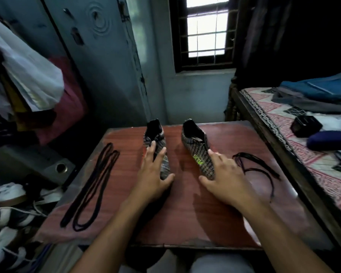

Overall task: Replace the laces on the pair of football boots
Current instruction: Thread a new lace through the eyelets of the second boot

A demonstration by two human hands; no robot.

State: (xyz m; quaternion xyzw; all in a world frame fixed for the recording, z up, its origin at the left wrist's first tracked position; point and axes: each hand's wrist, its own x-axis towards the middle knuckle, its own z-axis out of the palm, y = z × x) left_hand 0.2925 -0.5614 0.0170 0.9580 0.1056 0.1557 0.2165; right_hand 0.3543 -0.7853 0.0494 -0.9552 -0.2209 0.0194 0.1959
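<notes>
The left hand [152, 174] and right hand [222, 174] are laid spread-fingered on the left boot [159, 146] and right boot [199, 152]. Outside the left hand lie neat laces [92, 186]; the frayed laces [256, 168] beside the right hand, apparently the old pair, could be rethreaded by mistake.

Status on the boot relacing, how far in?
Done: neither boot shows laces; a frayed lace bundle lies loose at the table's right, presumably the old ones. In hand: left hand rests on the left boot, right hand on the right boot. Left: the neat black laces lie untouched at left; both boots need threading.
</notes>
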